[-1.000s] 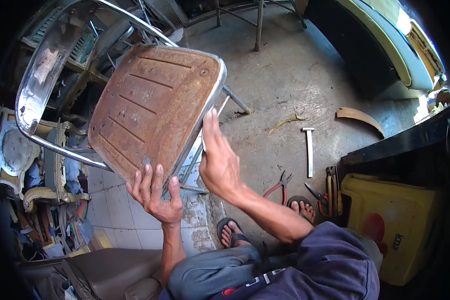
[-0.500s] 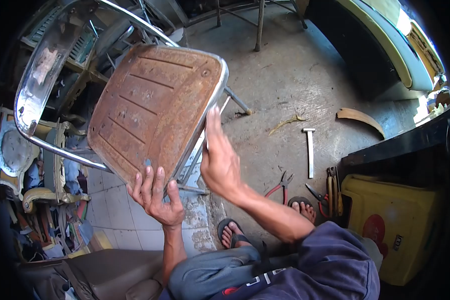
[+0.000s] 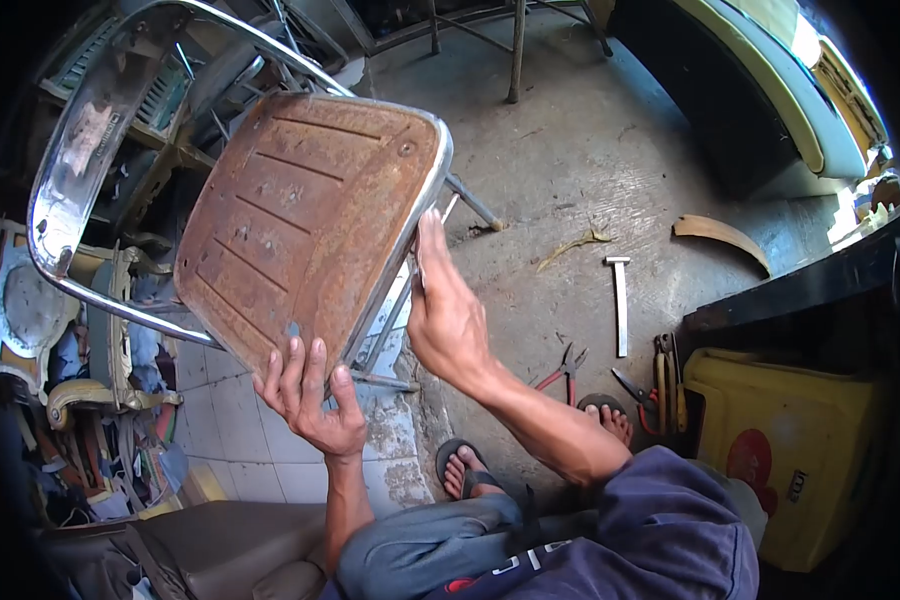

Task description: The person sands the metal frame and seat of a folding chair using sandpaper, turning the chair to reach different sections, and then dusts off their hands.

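Note:
A metal chair with a rusty brown seat (image 3: 280, 215) is tilted in front of me, its chrome backrest frame (image 3: 58, 250) to the left. My left hand (image 3: 320, 405) lies on the seat's near corner, fingers spread over the rusty top and thumb at the edge. Along the right rim of the seat, my right hand (image 3: 450, 320) presses with fingers stretched out and close together. Something pale shows beside those fingers; I cannot make out what it is. The palm side of the right hand is hidden.
On the floor to the right lie a hammer (image 3: 620, 305), red-handled pliers (image 3: 567, 372) and more hand tools (image 3: 665, 385). A curved wooden piece (image 3: 725, 240) lies farther off. A yellow crate (image 3: 780, 450) stands at the right; carved furniture parts (image 3: 80, 395) crowd the left.
The seat has shifted slightly to the left. My right hand has turned a little against the rim, its wrist moving slightly right. My left hand stays on the near corner.

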The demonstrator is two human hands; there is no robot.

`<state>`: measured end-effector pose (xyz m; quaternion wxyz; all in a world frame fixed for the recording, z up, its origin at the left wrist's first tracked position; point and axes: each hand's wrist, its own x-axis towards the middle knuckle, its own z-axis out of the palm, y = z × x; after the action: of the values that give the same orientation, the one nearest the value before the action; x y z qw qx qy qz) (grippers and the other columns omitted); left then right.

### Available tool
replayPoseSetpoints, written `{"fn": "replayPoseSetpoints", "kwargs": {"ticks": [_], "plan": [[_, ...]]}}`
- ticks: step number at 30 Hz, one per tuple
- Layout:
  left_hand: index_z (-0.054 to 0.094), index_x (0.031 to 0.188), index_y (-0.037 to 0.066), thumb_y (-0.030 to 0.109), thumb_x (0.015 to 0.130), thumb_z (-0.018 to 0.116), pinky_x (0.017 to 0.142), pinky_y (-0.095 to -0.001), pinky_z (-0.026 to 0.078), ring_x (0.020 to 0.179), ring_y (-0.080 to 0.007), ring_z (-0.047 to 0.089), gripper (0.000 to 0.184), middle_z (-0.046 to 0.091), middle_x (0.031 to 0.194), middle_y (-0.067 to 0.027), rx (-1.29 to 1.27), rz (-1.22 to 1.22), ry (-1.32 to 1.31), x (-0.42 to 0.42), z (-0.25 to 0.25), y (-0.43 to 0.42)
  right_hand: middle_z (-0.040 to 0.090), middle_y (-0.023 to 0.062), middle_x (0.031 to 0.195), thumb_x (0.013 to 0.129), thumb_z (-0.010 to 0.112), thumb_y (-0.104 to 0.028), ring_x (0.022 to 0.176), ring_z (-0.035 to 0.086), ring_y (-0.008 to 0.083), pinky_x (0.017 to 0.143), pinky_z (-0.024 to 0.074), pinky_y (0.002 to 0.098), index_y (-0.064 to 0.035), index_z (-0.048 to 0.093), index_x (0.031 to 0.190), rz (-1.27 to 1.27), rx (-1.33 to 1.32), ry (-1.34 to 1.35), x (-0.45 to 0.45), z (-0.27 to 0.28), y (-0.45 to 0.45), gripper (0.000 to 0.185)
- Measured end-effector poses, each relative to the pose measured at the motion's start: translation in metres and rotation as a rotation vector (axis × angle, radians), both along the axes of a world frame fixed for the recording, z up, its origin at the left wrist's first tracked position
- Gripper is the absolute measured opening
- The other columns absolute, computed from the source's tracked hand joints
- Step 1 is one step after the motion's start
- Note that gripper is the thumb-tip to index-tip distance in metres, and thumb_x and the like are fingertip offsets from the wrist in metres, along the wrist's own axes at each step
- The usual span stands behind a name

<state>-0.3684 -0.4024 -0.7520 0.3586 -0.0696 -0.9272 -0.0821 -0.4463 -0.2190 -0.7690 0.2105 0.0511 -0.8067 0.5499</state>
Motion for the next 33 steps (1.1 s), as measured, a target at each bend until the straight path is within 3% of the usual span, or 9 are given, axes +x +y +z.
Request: {"fn": "replayPoseSetpoints", "kwargs": {"ticks": [6,13,14,16,20,24,26,27,33], "plan": [[0.071,0.129,0.01,0.025,0.094,0.064,0.123,-0.0543,0.016,0.138,-0.0332,0.045,0.039,0.065,0.136,-0.0093,0.051,0.01,-0.034,0.003,0.003,0.002,0.029,0.0346,0.157,0.088,0.043,0.007,0.139,0.043,0.0459,0.111,0.0441,0.0461,0.0049,0.022,0.157,-0.019,-0.048,-0.033,-0.012,0.002,0.006,0.072],[0.07,0.129,0.011,0.024,0.094,0.063,0.123,-0.0538,0.016,0.138,-0.0333,0.045,0.038,0.064,0.137,-0.0094,-0.004,0.01,-0.016,0.004,0.0,0.0,0.029,0.0347,0.157,0.087,0.043,0.008,0.138,0.044,0.0486,0.107,0.0485,0.0479,0.0047,0.02,0.158,0.039,-0.086,-0.135,-0.009,0.006,0.006,0.075],[0.07,0.129,0.011,0.024,0.094,0.063,0.123,-0.0538,0.016,0.138,-0.0333,0.045,0.038,0.064,0.137,-0.0094,0.001,0.003,0.006,-0.001,-0.001,0.0,0.029,0.0348,0.157,0.088,0.043,0.007,0.134,0.048,0.0497,0.103,0.0512,0.0485,0.0048,0.02,0.158,-0.001,0.013,0.015,-0.003,-0.005,0.0,0.074],[0.07,0.129,0.01,0.023,0.094,0.063,0.123,-0.0539,0.017,0.138,-0.0331,0.046,0.038,0.064,0.137,-0.0093,0.001,0.003,-0.023,0.003,-0.002,-0.001,0.029,0.0356,0.157,0.088,0.043,0.006,0.135,0.047,0.0499,0.105,0.0497,0.0483,0.0051,0.02,0.157,0.037,-0.063,-0.104,-0.009,0.003,0.004,0.073],[0.071,0.128,0.01,0.024,0.094,0.063,0.123,-0.0545,0.016,0.138,-0.0329,0.046,0.038,0.065,0.136,-0.0089,0.038,-0.003,-0.007,0.002,0.001,0.001,0.029,0.0352,0.157,0.089,0.042,0.006,0.137,0.045,0.0475,0.111,0.0447,0.0474,0.0057,0.021,0.157,-0.054,-0.038,-0.026,-0.02,-0.002,0.006,0.071],[0.071,0.128,0.009,0.023,0.094,0.064,0.122,-0.0544,0.017,0.137,-0.0333,0.046,0.038,0.065,0.136,-0.009,0.011,0.008,-0.016,0.002,-0.003,0.001,0.03,0.0354,0.157,0.089,0.044,0.004,0.135,0.047,0.0477,0.107,0.0482,0.0478,0.0071,0.023,0.156,0.02,-0.026,-0.066,-0.018,-0.005,0.005,0.07],[0.071,0.128,0.009,0.023,0.093,0.064,0.122,-0.0551,0.018,0.136,-0.0335,0.047,0.038,0.065,0.136,-0.0089,0.026,0.006,-0.009,0.003,0.0,0.002,0.027,0.0361,0.157,0.087,0.043,0.006,0.132,0.05,0.0482,0.103,0.0517,0.0465,0.0074,0.021,0.156,-0.088,0.045,0.005,-0.03,-0.009,0.008,0.072],[0.071,0.128,0.01,0.024,0.093,0.063,0.122,-0.0554,0.018,0.136,-0.0335,0.047,0.038,0.065,0.136,-0.0089,-0.003,0.007,-0.001,0.003,0.0,0.001,0.028,0.0366,0.157,0.087,0.043,0.006,0.129,0.053,0.0483,0.1,0.0533,0.0455,0.0086,0.021,0.156,0.044,-0.1,-0.195,-0.018,0.01,0.01,0.073],[0.071,0.128,0.01,0.025,0.093,0.063,0.122,-0.0556,0.018,0.135,-0.0334,0.047,0.038,0.065,0.135,-0.0086,-0.01,0.031,-0.002,0.007,-0.003,0.001,0.029,0.0384,0.155,0.087,0.045,0.007,0.13,0.052,0.05,0.104,0.0501,0.0487,0.0095,0.021,0.156,-0.047,-0.015,-0.053,-0.026,0.0,0.008,0.073]]}}
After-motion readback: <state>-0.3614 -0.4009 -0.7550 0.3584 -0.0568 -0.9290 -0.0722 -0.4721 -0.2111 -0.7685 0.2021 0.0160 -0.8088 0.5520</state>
